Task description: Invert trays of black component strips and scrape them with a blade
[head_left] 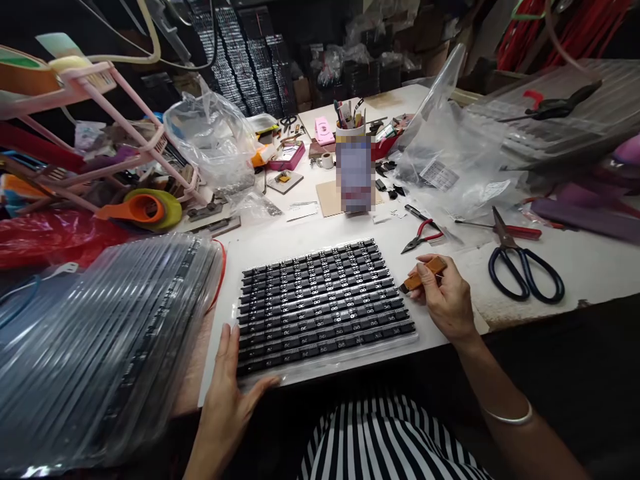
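A clear plastic tray [350, 345] lies flat in front of me, filled with rows of small black parts [320, 300] that carry shiny metal pieces. At its left front corner rests my left hand [233, 380], fingers stretched along the side edge and thumb spread along the front edge. My right hand [443, 297] is just off the tray's right side, closed around a small orange-brown tool [425, 274] with a dark end. The exact kind of this tool cannot be made out. Its dark end points toward the tray's right edge, apart from the black parts.
Stacked clear trays [115, 340] crowd the left. Red-handled pliers [425, 231], blue-handled scissors [523, 267] and a red screwdriver [520, 231] lie to the right. A phone [356, 177] with a blurred screen stands behind the tray. Plastic bags [450, 167] and a pink rack [145, 143] stand farther back.
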The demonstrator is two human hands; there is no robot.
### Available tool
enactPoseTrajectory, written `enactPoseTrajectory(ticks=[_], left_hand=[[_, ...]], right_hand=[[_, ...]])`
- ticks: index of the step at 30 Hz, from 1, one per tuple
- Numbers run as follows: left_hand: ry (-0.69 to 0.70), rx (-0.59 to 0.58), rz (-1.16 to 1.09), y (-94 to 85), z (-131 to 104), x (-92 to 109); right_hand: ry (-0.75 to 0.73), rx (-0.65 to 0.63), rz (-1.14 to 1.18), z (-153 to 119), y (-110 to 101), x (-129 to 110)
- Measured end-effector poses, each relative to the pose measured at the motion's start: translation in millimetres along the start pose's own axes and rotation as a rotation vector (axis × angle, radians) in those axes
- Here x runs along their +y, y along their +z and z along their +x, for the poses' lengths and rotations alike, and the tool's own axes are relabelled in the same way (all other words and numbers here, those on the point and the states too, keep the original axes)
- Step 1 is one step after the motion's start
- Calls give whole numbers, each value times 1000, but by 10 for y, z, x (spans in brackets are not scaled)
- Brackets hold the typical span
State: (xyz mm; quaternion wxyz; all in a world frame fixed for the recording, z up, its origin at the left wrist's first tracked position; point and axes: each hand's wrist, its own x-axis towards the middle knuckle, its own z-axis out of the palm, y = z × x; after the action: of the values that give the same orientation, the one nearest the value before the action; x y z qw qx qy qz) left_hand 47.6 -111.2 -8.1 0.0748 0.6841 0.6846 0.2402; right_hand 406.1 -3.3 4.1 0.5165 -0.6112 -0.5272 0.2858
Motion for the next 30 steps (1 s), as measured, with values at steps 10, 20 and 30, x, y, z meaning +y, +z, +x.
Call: enactPoseTrajectory(ticks=[10, 20, 30], left_hand=[[-52, -28, 38, 30, -14, 41], [-10, -26, 187, 66, -56, 64], [-8, -32, 201, 57, -62, 94]], right_hand=[[23, 73, 43, -45, 68, 71], [68, 119, -3, -63, 56, 22], [77, 127, -58, -39, 62, 45]])
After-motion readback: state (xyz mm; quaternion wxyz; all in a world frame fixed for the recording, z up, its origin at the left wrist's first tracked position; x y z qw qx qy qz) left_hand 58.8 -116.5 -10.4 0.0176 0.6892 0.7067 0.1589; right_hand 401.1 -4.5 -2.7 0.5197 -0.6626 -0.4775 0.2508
